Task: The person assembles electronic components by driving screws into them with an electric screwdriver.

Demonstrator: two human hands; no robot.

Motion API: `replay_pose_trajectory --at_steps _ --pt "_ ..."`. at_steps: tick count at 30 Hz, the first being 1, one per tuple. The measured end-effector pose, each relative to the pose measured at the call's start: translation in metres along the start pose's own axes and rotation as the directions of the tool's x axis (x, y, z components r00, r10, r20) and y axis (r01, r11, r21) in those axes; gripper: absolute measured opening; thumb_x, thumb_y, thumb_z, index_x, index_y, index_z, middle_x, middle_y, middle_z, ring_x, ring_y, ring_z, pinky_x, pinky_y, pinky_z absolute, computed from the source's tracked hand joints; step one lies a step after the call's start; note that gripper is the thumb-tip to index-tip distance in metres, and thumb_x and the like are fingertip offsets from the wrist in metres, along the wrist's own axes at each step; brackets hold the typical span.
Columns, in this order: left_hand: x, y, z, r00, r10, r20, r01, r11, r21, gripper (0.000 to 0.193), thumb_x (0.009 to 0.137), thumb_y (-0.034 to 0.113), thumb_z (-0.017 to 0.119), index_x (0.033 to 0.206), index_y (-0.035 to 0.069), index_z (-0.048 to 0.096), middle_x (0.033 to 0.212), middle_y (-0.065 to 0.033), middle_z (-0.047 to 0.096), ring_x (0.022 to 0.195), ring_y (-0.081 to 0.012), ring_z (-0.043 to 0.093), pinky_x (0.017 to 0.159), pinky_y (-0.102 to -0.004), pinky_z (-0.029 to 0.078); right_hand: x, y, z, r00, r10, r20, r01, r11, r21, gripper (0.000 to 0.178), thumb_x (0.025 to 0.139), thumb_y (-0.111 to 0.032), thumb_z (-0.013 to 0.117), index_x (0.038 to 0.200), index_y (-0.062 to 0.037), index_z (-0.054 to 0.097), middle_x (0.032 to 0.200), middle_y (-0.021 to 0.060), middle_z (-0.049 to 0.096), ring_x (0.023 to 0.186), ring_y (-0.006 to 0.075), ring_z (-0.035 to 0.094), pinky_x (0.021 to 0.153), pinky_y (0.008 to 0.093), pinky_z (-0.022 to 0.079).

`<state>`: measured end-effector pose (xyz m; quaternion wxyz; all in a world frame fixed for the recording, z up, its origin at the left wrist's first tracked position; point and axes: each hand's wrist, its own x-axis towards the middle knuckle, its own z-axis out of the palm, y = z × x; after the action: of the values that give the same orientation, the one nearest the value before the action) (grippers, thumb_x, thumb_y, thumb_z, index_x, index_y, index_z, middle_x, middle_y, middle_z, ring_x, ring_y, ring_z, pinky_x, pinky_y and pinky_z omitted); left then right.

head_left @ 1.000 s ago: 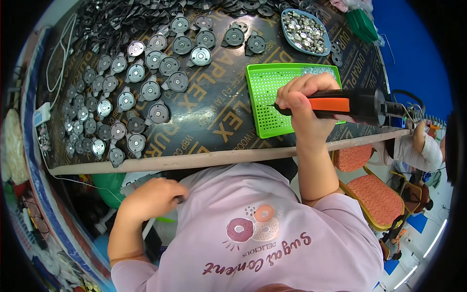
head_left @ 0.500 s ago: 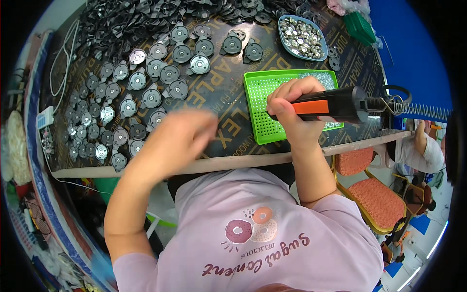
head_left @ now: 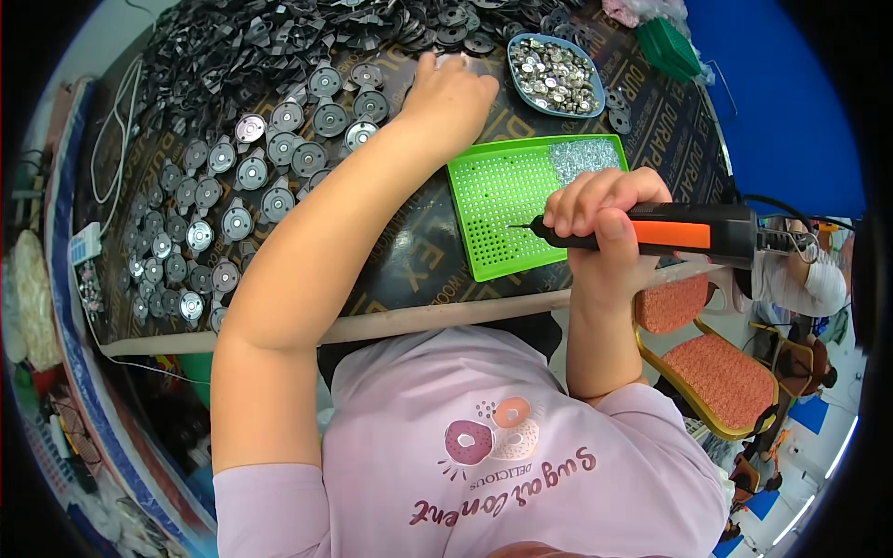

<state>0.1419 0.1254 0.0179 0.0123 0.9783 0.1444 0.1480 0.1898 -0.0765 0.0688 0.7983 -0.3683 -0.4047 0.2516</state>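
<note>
My left hand reaches to the far middle of the table, its fingers curled down over the spot where round dark parts lie. Whatever is under the fingertips is hidden. My right hand is wrapped around a black and orange electric screwdriver. The tool lies level, its thin bit pointing left above a green perforated tray. Small silver screws are heaped in the tray's far right corner. Several round grey-black parts with tabs are spread to the left of my left forearm.
A large pile of black plastic parts covers the far left of the table. Behind the tray stands a blue bowl of small shiny metal pieces. A green basket sits at the far right. A coiled spring and cable trail from the screwdriver.
My left hand has swung from the near middle of the table to the far parts. My right hand has moved slightly right and nearer with the screwdriver, uncovering the screws and bit.
</note>
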Motion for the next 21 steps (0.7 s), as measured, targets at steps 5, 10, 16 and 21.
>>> replay_pose_trajectory --at_steps 5,10,16,21 --pt "-0.036 0.014 -0.039 0.927 -0.130 -0.351 -0.021 0.918 -0.395 0.020 0.077 0.012 0.068 0.092 0.004 0.058 0.086 -0.0173 0.062 0.081 -0.0370 0.060 0.071 -0.0409 0.049 0.001 -0.001 0.001 1.000 0.002 0.014 -0.003 0.997 0.072 0.025 0.082 -0.002 0.067 0.085 -0.0062 0.043 0.067 0.0083 0.054 0.057 0.0188 0.055 0.059 0.0354 0.051" --pt "-0.133 0.031 -0.069 0.728 -0.533 0.431 0.494 -0.027 -0.869 0.029 0.087 0.000 0.057 0.115 0.003 0.056 0.100 -0.0055 0.065 0.081 -0.0121 0.063 0.065 -0.0227 0.054 0.000 0.000 0.018 0.997 -0.001 0.072 -0.010 0.988 0.152 0.022 0.084 -0.006 0.065 0.085 -0.0063 0.043 0.066 0.0088 0.053 0.057 0.0195 0.055 0.058 0.0349 0.050" --pt "-0.182 0.060 -0.035 0.609 -0.413 0.677 0.450 -0.522 -0.724 0.036 0.087 0.001 0.059 0.122 -0.001 0.052 0.093 -0.0079 0.065 0.073 -0.0102 0.063 0.065 -0.0231 0.056 -0.009 0.026 0.049 0.990 0.045 0.136 -0.058 0.994 0.093 0.030 0.078 0.003 0.071 0.086 -0.0073 0.045 0.068 0.0059 0.056 0.059 0.0161 0.056 0.062 0.0336 0.052" --pt "-0.182 0.061 -0.034 0.613 -0.450 0.649 0.397 -0.535 -0.746 0.034 0.085 0.003 0.062 0.118 -0.001 0.056 0.080 -0.0049 0.064 0.061 -0.0102 0.062 0.057 -0.0217 0.052 -0.011 0.037 0.062 0.985 0.033 0.170 -0.039 0.999 0.035 0.032 0.076 -0.002 0.075 0.085 -0.0068 0.045 0.067 0.0048 0.056 0.058 0.0133 0.054 0.062 0.0305 0.051"
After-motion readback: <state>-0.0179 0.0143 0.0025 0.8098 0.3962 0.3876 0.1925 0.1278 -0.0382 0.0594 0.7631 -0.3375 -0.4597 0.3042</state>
